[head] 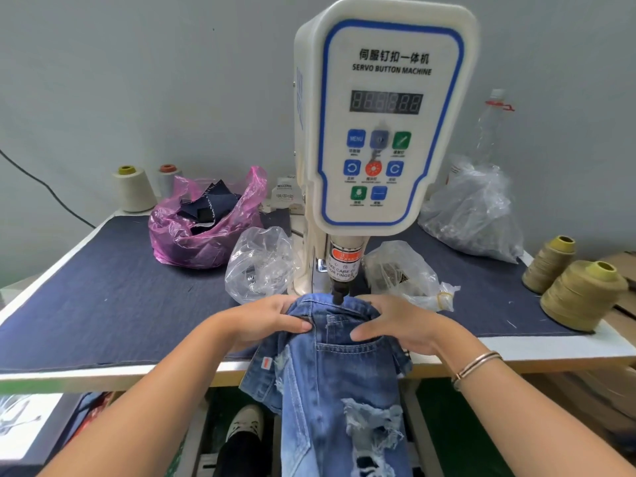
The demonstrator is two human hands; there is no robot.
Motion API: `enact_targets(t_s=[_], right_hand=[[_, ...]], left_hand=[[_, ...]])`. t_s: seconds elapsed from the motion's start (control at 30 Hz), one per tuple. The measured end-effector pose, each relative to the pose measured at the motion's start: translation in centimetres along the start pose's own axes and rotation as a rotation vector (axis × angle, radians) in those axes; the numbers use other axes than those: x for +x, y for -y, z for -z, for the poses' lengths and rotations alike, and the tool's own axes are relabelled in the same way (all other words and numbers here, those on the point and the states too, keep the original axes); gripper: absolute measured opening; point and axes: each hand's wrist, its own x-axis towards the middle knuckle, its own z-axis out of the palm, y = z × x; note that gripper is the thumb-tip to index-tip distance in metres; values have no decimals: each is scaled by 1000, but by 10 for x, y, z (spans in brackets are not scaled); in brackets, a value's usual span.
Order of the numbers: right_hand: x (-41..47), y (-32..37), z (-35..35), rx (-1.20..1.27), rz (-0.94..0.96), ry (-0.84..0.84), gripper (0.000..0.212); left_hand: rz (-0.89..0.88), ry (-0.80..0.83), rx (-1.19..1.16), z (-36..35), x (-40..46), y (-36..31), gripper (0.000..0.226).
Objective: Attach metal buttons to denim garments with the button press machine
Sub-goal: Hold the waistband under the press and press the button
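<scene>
A white servo button machine (385, 108) stands at the middle of the table, its black punch head (338, 293) pointing down onto the waistband of ripped blue denim jeans (340, 380). The jeans hang over the table's front edge. My left hand (265, 321) grips the waistband on the left of the punch, thumb on top. My right hand (395, 321) grips the waistband on the right, thumb lying on the pocket area. No metal button is visible under the punch.
Clear plastic bags of small metal parts (261, 266) (402, 273) (475, 215) sit beside the machine. A pink bag of dark fabric scraps (206, 225) lies back left. Thread cones stand at the left (132, 187) and right (581, 297). A shoe (246, 421) shows below.
</scene>
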Motion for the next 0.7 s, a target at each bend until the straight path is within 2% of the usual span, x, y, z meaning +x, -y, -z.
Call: enact_targets(t_s=[0.13,0.33,0.47,0.7], right_hand=[[11,2,3,14,66,-103,33],[28,-13,7,339,143,-216,47],[32,-19,9,446,175,-297,50],[40,-28,10,412,194,-438,47]], left_hand=[[-25,-50,-125,1,5,1,45],[-77,-165,-159,0,21,1,83],[-123,-189,-193,-5,25,3,70],[-141,-198,-323,-10,30,9,72]])
